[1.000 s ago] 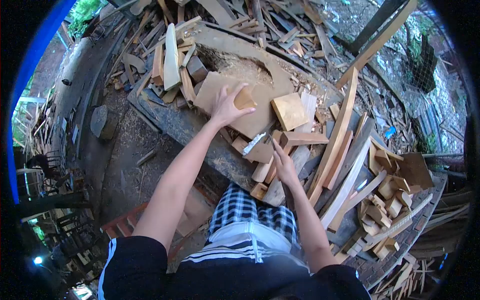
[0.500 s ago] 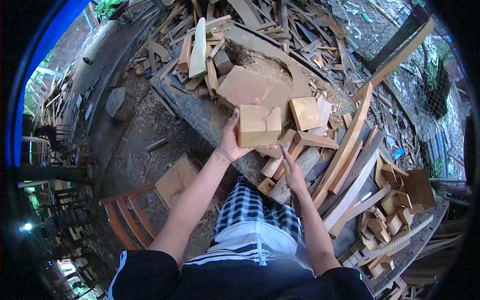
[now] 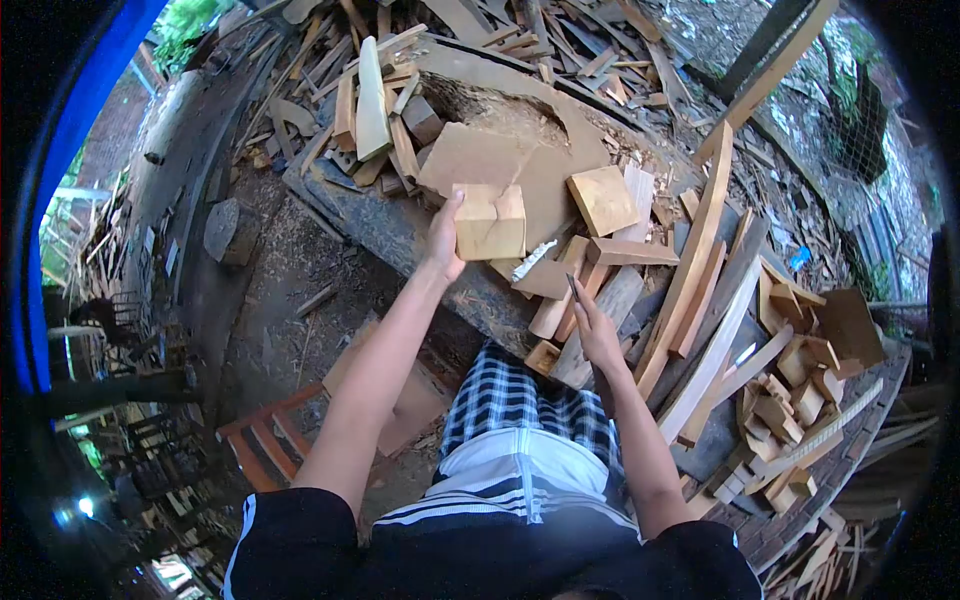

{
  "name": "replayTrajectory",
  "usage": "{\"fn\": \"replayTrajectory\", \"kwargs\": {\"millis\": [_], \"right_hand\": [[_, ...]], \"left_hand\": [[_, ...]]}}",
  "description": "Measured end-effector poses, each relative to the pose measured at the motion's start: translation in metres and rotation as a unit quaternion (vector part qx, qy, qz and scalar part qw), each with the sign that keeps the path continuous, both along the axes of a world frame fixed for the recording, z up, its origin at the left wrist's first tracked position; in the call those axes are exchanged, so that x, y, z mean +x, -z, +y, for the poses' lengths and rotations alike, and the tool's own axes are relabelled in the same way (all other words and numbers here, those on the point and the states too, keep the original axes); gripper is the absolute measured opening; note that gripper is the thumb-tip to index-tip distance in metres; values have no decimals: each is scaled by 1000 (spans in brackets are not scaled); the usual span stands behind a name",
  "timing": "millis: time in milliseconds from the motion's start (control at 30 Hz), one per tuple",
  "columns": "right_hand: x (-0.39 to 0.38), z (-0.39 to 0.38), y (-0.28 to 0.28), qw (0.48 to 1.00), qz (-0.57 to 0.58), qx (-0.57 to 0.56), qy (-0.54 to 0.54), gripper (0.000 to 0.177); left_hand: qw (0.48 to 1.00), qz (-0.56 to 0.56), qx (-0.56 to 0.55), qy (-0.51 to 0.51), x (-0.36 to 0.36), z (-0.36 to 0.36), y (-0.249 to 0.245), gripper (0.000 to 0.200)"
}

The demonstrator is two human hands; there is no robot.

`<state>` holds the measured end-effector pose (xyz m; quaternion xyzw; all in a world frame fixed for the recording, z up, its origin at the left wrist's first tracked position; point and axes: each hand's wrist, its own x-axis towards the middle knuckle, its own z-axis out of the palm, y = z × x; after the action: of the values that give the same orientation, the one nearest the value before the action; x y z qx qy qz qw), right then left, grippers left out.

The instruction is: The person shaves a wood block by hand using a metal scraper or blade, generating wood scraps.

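Note:
My left hand [image 3: 445, 240] is closed around the left side of a squared, light wooden block [image 3: 491, 222], holding it over the workbench. An uneven line runs down the block's upper right part. A thin dark tool [image 3: 578, 292] with a narrow tip sits in my closed right hand [image 3: 599, 338]; its exact kind does not show. Between the hands, on the bench, lie a flat brown piece [image 3: 545, 279] and a crumpled white strip [image 3: 533, 260]. Beyond my right hand rests a second, similar wooden block [image 3: 603, 197].
Long planks [image 3: 690, 265] slant across the bench's right side. Small wood offcuts [image 3: 785, 415] are heaped at the far right. Scrap wood [image 3: 600, 60] piles up behind the bench. A reddish slatted wooden frame [image 3: 268, 440] stands at lower left, near a log stump [image 3: 232, 232].
My left hand has carried the block left and away from my right hand. The white strip and flat brown piece now show between them. The whole view has shifted slightly.

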<state>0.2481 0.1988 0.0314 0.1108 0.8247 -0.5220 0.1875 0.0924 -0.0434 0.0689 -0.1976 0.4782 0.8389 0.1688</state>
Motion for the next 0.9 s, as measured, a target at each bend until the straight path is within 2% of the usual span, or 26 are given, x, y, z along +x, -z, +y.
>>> {"fn": "replayTrajectory", "kwargs": {"millis": [133, 200, 233, 300, 333, 367, 433, 467, 500, 567, 600, 667, 700, 767, 800, 833, 867, 900], "right_hand": [[-11, -6, -3, 998, -53, 8, 25, 48], [-13, -9, 3, 999, -26, 32, 31, 47], [-14, -9, 6, 998, 6, 57, 29, 47], [-15, -9, 10, 998, 8, 52, 43, 47], [-15, -9, 12, 998, 15, 48, 50, 47], [-14, -8, 15, 997, 9, 47, 58, 47], [-9, -4, 18, 995, 36, 58, 71, 48], [-5, -2, 18, 994, 34, 56, 86, 49], [-1, 0, 20, 993, 23, 61, 101, 49], [5, 8, 23, 993, -14, 84, 82, 50], [7, 12, 17, 992, -41, 94, 74, 52], [16, 20, 18, 989, -61, 101, 90, 52], [18, 22, 19, 987, -75, 104, 94, 52], [27, 29, 24, 986, -86, 91, 109, 51], [35, 31, 31, 985, -35, 109, 131, 50], [42, 35, 37, 981, 18, 124, 150, 49], [48, 40, 42, 979, 0, 135, 152, 49], [50, 42, 30, 979, -13, 131, 156, 50]], "left_hand": [[997, 61, -48, -6, -46, -11, 34, 48], [958, 122, -260, 20, -62, -16, 45, 59], [958, 120, -259, 29, -64, -15, 47, 59], [849, 128, -508, 62, -62, -14, 48, 79], [787, 92, -600, 111, -63, -13, 41, 103], [786, 93, -600, 121, -62, -14, 33, 103], [581, 275, -726, 246, -62, -19, 15, 115], [474, 288, -749, 362, -70, -23, 12, 122], [468, 338, -730, 365, -82, -33, 23, 125], [476, 255, -748, 387, -86, -24, 5, 118], [475, 264, -741, 395, -89, -22, 9, 118], [521, 271, -761, 274, -88, -22, 21, 104], [521, 272, -761, 276, -85, -20, 26, 104], [683, 191, -684, 168, -77, -19, 35, 85], [682, 190, -686, 168, -68, -19, 35, 85], [848, 144, -493, 131, -53, -22, 33, 79], [955, 93, -269, 81, -40, -27, 28, 74], [978, -8, -207, -4, -24, -27, 17, 57]]}}
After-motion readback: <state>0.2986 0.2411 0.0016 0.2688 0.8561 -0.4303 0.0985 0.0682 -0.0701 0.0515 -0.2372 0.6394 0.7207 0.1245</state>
